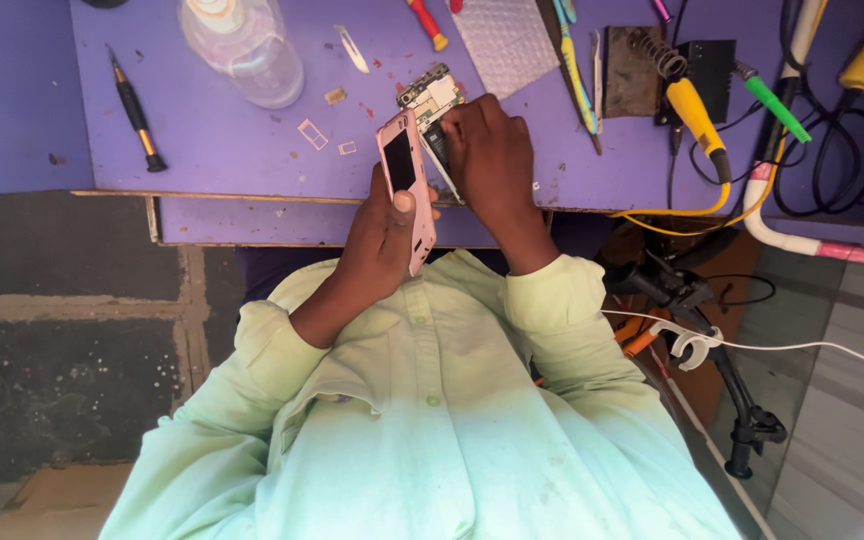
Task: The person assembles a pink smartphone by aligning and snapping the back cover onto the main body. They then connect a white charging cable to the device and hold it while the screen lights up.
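While the left hand (pixel 384 235) grips a pink phone (pixel 407 185), the right hand (pixel 492 160) pinches its opened back (pixel 432 100) — clear bottle (pixel 244 45) nearby

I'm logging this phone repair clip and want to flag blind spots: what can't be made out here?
- Head view: the right hand covers the opened phone body; any tool in it is hidden.
- The left hand hides the pink phone shell's far side.
- The clear bottle is cut off by the top edge.
- Small parts on the purple bench are too tiny to identify.

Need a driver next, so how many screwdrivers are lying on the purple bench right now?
2 clearly: a black-handled screwdriver at the bench's far left, and a red-and-yellow-handled screwdriver at the top edge, left of the bubble wrap. Others may hide among the tools at right.
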